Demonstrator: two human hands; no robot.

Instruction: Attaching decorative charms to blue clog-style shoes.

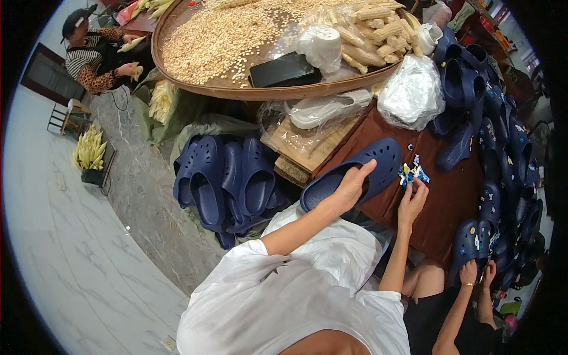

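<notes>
A navy blue foam clog (384, 155) with round holes in its toe is tilted in front of me over the edge of the brown table. My left hand (355, 184) grips it by the opening, thumb on the upper. At a small heap of blue and white shoe charms (413, 173) on the table, my right hand (412, 204) has its thumb and fingers drawn together. What lies between those fingertips is too small to tell. A lone round charm (410, 147) sits beyond the heap.
Plain clogs (208, 177) are piled at my left; many decorated ones (489, 201) at right. A round tray (195, 86) holds corn kernels, cobs and a black phone (283, 71). A co-worker's hands (468, 272) hold a clog at lower right. Another person (97, 59) handles corn at upper left.
</notes>
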